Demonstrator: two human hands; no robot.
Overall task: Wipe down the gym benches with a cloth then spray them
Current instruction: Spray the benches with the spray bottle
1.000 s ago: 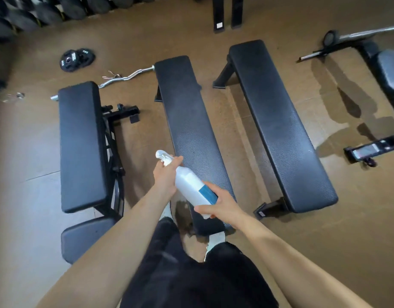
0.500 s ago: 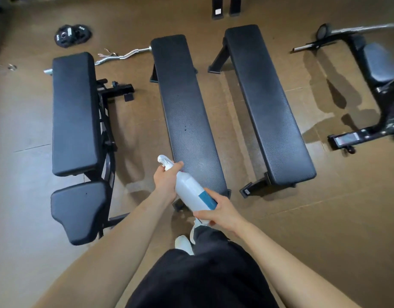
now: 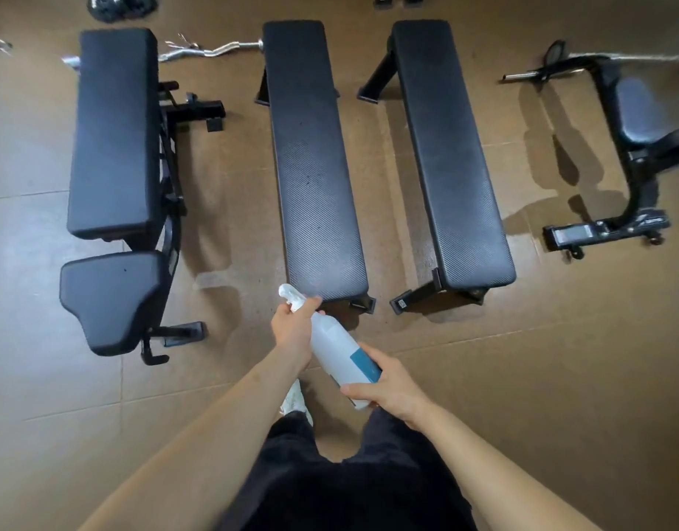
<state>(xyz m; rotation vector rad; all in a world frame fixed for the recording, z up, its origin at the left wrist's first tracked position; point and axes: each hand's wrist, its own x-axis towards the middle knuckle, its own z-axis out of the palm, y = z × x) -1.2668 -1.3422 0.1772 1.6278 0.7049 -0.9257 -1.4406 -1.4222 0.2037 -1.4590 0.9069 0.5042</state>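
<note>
Hands first: what has each one got?
— The left hand [image 3: 292,329] is curled round the neck of a white spray bottle [image 3: 336,348], just under the trigger head. The right hand [image 3: 389,385] grips the bottle's base, fingers and thumb wrapped round it by the blue label.

Where is the bottle against the benches?
— Held tilted in front of the person, nozzle toward the upper left of the view, over the brown floor [image 3: 541,377] just short of the near end of the middle bench [image 3: 315,159]. Whether a finger lies on the trigger cannot be told; the hand covers it.

And the other benches?
— The right bench [image 3: 449,147] lies flat beside the middle one, a strip of floor between them. On the left stands an adjustable bench [image 3: 113,128] with a separate seat pad [image 3: 110,297] at its near end.

Anything else?
— A curl bar [image 3: 211,49] lies on the floor between the far ends of the adjustable and middle benches, and a padded machine [image 3: 637,105] stands well off to the right. The person's black shorts [image 3: 349,473] and one white shoe [image 3: 294,398] show below the arms.
</note>
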